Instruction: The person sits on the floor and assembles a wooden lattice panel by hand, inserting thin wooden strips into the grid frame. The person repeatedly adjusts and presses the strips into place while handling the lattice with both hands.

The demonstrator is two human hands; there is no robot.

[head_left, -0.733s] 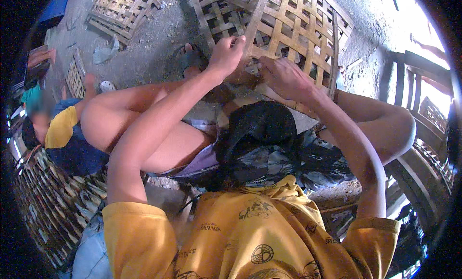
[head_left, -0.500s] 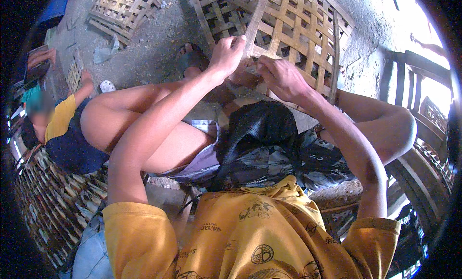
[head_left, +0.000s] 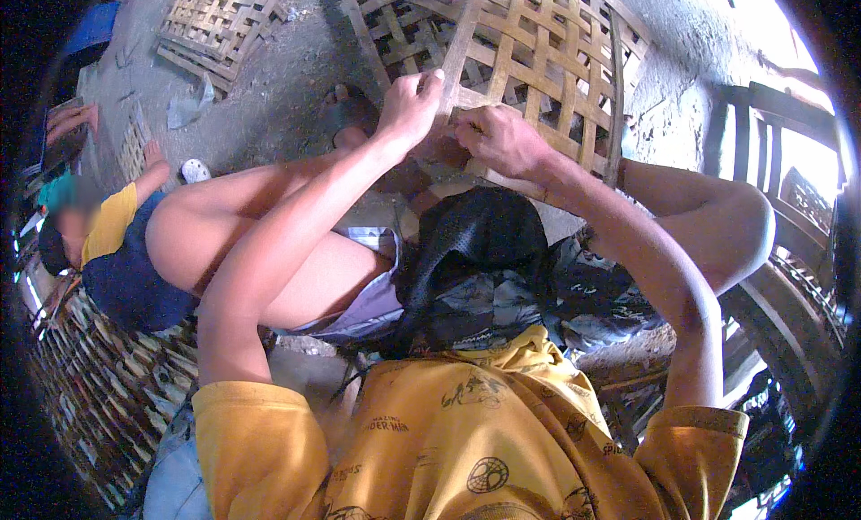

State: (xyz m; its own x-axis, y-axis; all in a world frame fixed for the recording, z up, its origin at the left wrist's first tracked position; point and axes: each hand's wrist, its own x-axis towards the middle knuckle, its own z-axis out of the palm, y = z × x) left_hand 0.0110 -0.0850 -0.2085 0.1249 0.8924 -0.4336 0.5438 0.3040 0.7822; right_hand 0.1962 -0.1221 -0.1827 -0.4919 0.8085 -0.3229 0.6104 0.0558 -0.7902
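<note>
A framed panel of woven bamboo strips (head_left: pixel 549 69) leans in front of me, its near corner between my hands. My left hand (head_left: pixel 409 116) is closed round the wooden edge strip (head_left: pixel 465 49) at that corner, thumb pointing up along it. Just right of it, my right hand (head_left: pixel 507 143) is pinched against the lower edge of the panel. Whatever its fingertips hold is too small or hidden to make out. A second lattice panel (head_left: pixel 366 26) lies behind the first, partly covered by it.
More woven panels (head_left: pixel 220 22) are stacked on the floor at the far left. Another person in a yellow top (head_left: pixel 112 222) sits at my left. A wooden chair (head_left: pixel 785 116) stands at the right. Black cloth (head_left: pixel 484 237) lies across my lap, between my bent knees.
Both hands have shifted slightly left together with the panel's corner. My right hand has moved closer to the left, still pinched.
</note>
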